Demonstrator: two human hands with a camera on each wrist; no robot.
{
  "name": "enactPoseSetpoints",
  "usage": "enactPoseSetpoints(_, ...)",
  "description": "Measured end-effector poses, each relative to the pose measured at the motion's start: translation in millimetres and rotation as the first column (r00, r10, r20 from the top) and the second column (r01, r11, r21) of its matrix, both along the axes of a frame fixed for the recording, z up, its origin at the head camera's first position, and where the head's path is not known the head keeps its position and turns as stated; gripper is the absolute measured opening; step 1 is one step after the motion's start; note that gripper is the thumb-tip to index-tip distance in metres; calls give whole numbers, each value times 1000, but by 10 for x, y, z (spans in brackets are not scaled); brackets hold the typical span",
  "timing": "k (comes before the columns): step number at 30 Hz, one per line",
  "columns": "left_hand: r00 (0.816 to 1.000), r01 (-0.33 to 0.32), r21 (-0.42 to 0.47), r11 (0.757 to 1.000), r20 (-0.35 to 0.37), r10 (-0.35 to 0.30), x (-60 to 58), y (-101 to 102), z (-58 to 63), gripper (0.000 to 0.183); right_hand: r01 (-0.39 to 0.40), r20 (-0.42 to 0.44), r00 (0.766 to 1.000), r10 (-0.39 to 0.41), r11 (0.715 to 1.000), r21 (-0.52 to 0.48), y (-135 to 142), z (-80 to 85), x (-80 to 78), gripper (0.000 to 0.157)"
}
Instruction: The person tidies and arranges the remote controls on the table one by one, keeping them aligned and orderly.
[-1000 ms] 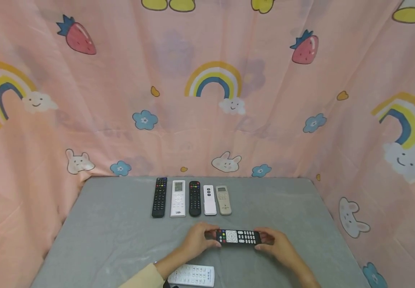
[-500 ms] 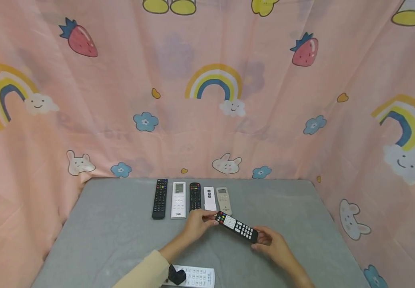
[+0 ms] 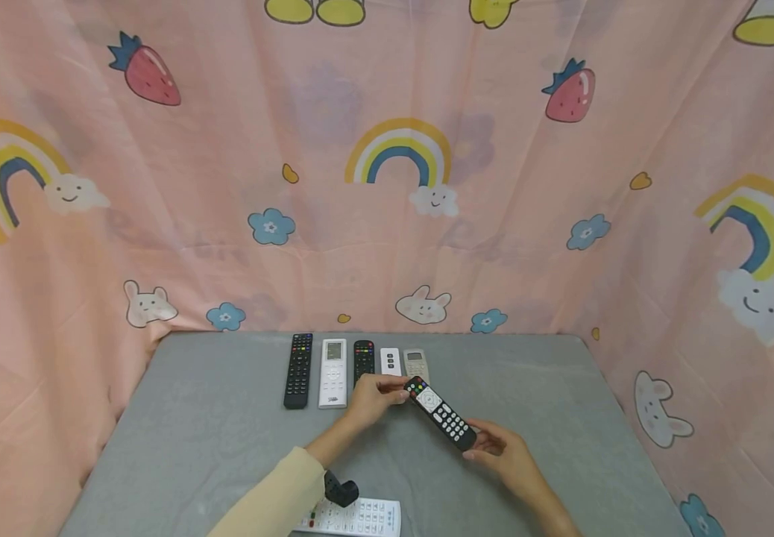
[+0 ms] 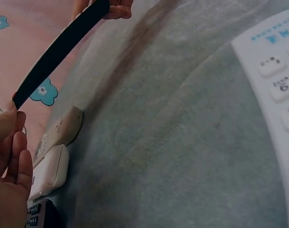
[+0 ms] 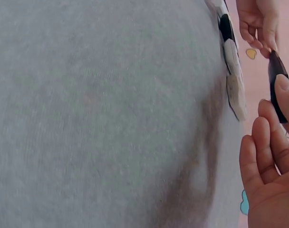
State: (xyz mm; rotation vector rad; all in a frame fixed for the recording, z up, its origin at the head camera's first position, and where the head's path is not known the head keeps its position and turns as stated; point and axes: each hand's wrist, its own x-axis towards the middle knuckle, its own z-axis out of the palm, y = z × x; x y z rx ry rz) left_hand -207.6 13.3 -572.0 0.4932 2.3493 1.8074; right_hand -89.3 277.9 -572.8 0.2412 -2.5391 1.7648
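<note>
A black remote control (image 3: 441, 414) with white and coloured buttons is held slantwise above the table, raised off it as both wrist views show. My left hand (image 3: 370, 399) pinches its far-left end between thumb and fingers. At the near-right end, my right hand (image 3: 504, 455) pinches it the same way. In the left wrist view the dark underside of the remote control (image 4: 59, 54) faces the camera. Just beyond my left hand lie a white remote (image 3: 390, 362) and a beige remote (image 3: 417, 362), both partly covered by the hand or the held remote.
Farther left in the row lie a long black remote (image 3: 298, 371), a white remote with a screen (image 3: 332, 373) and a smaller black remote (image 3: 363, 358). A white remote (image 3: 373, 517) lies near the front, partly under my left sleeve (image 3: 279, 492). A pink curtain (image 3: 387, 253) backs the grey table (image 3: 192, 432).
The black remote control has turned from level to slanting, its left end swinging away from me. My left hand has moved forward with it, while my right hand has shifted slightly left.
</note>
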Motion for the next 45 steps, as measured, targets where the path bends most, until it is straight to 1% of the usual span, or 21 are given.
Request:
enactPoseSetpoints(3, 1000, 14, 0, 1000, 8, -14, -36, 30, 35, 26, -1, -26, 1000, 0, 1000, -17, -24, 9, 3, 59)
enactPoseSetpoints(8, 1000, 15, -53, 998, 15, -15, -68, 79, 86, 25, 18, -27, 999, -20, 999, -44, -63, 10, 11, 58)
enactPoseSetpoints(12, 1000, -1, -77, 997, 11, 2, -95, 126, 83, 24, 42, -32, 999, -44, 998, -53, -91, -6, 10, 56)
enactPoseSetpoints(16, 1000, -15, -80, 997, -4, 15, -127, 171, 56, 23, 69, -52, 996, -72, 996, -58, -127, -26, -2, 54)
enactPoseSetpoints(20, 1000, -24, -84, 996, 6, 25, -158, 216, 34, 23, 103, -63, 992, -106, 993, -51, -167, -52, -14, 53)
enactPoseSetpoints(23, 1000, -31, -88, 996, 3, 31, -177, 251, 30, 23, 124, -60, 990, -126, 992, -23, -196, -73, -23, 54)
enactPoseSetpoints(28, 999, -42, -96, 994, 2, 42, -182, 296, 62, 22, 140, -41, 989, -140, 990, 10, -241, -77, -28, 56)
enactPoseSetpoints(34, 999, -47, -90, 995, 11, 48, -208, 323, 89, 22, 168, -27, 985, -168, 986, 9, -272, -68, -42, 57)
enactPoseSetpoints(41, 998, -59, -96, 994, -21, 57, -309, 381, 102, 22, 202, -28, 979, -200, 978, 50, -264, -92, -123, 57)
enactPoseSetpoints(45, 997, -71, -114, 991, -1, 71, -382, 434, 108, 21, 216, -42, 976, -214, 974, 72, -230, -105, -200, 56)
